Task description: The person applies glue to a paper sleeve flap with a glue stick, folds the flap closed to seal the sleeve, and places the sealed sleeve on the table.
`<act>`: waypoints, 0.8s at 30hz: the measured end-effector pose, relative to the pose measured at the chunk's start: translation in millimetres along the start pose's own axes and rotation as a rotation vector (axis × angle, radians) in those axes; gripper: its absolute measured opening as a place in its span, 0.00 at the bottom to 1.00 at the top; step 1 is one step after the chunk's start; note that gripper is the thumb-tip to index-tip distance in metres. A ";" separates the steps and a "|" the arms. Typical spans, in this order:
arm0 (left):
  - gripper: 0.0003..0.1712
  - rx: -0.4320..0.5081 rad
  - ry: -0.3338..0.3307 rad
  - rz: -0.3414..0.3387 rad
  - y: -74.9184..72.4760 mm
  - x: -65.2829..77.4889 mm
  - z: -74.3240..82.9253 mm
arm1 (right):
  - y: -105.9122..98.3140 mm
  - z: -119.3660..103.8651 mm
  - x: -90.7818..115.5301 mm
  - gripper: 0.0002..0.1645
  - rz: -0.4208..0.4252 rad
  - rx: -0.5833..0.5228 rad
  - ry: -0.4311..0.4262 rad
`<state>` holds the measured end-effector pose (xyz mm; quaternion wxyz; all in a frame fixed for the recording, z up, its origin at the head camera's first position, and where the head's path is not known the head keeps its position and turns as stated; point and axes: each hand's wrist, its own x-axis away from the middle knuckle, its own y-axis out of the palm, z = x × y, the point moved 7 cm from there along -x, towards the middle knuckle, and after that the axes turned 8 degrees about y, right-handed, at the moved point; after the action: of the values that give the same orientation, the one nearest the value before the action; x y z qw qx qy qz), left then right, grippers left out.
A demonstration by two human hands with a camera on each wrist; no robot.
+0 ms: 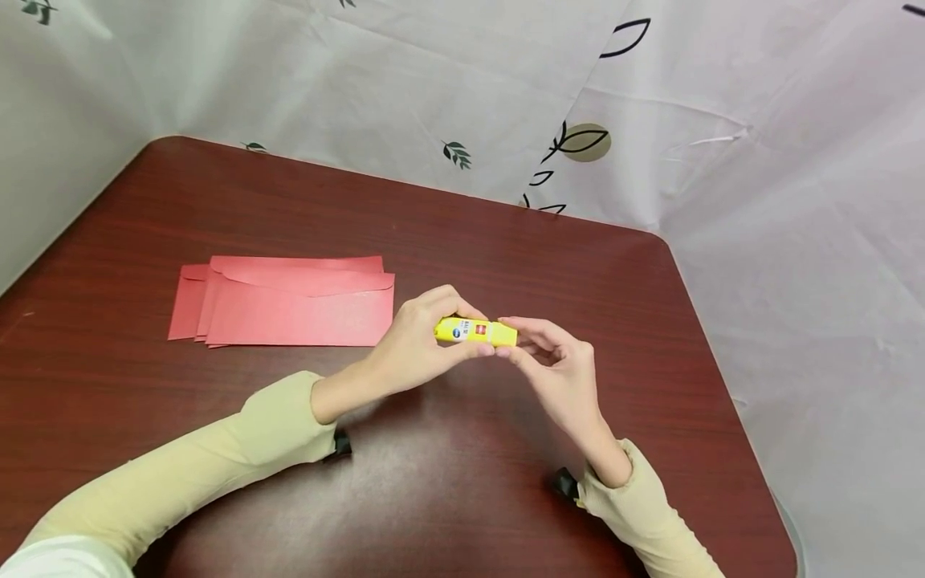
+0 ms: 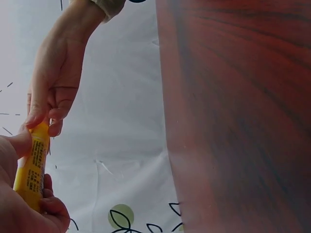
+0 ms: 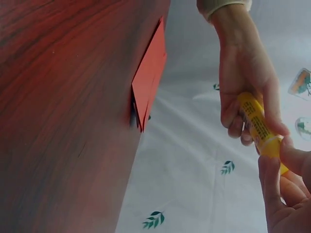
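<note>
A yellow glue stick with a printed label is held above the table between both hands. My left hand grips its body, thumb along the near side and fingers behind. At the other end, the thumb and fingers of my right hand pinch the yellow cap. In the left wrist view the glue stick slants upward, small print facing the camera. The right wrist view shows the cap end of the glue stick between the right fingertips. Cap and body look joined.
Several red envelopes lie overlapping on the dark reddish-brown table, left of the hands. A white curtain with leaf prints hangs behind the table and along its right side. Black straps or devices show at both wrists.
</note>
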<state>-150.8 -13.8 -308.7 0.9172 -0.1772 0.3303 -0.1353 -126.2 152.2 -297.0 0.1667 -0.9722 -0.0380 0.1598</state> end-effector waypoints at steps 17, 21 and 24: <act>0.26 -0.033 -0.070 -0.170 12.1 3.1 -13.6 | -22.4 8.3 -20.1 0.20 -0.073 0.169 0.057; 0.29 -0.179 -0.054 -0.221 8.4 6.6 -19.1 | -39.2 18.8 -26.4 0.19 -0.032 0.365 0.018; 0.30 -0.347 -0.003 -0.281 6.1 9.3 -21.4 | -53.3 30.4 -29.5 0.19 0.008 0.567 0.000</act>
<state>-157.0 -16.7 -331.8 0.8457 -0.3766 0.3194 -0.2026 -165.0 208.1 -297.5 0.4313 -0.8869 0.0120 0.1648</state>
